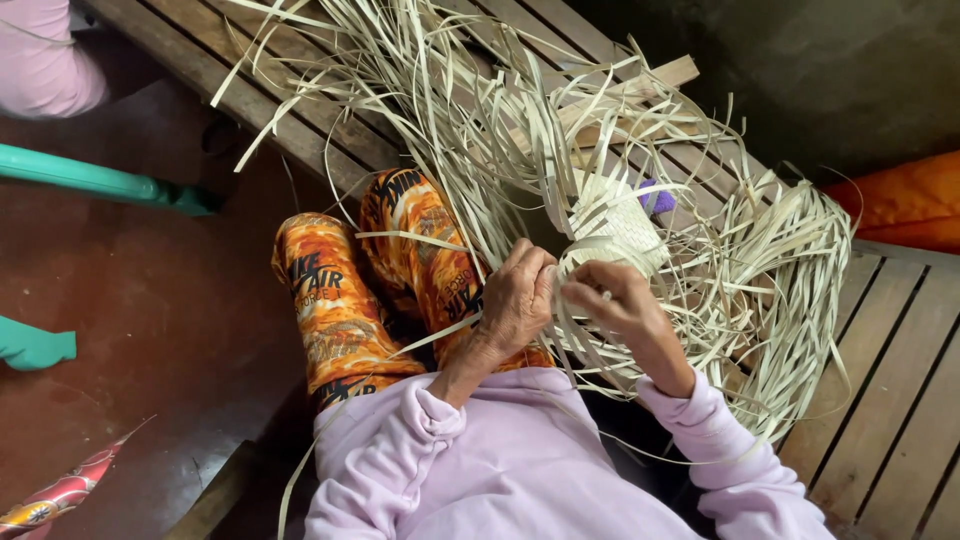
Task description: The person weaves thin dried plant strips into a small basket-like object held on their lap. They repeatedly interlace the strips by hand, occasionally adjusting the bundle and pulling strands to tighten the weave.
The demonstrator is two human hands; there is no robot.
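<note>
Wooden slat bench [900,400] from eleven o'clock down to four o'clock, dark red floor [150,300] at nine o'clock, teal plastic chair frame [90,180] at ten o'clock, pink sleeve [40,60] at eleven o'clock, orange cloth [910,200] at three o'clock, small purple object [657,200] near centre.

A small, pale, partly woven straw basket [612,225] lies tilted above the lap, long loose flat strips [760,290] fanning out from it across the wooden slatted bench [890,400].

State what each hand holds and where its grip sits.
Both hands, left and right, pinch pale loose strips at the near edge of the woven piece.
</note>
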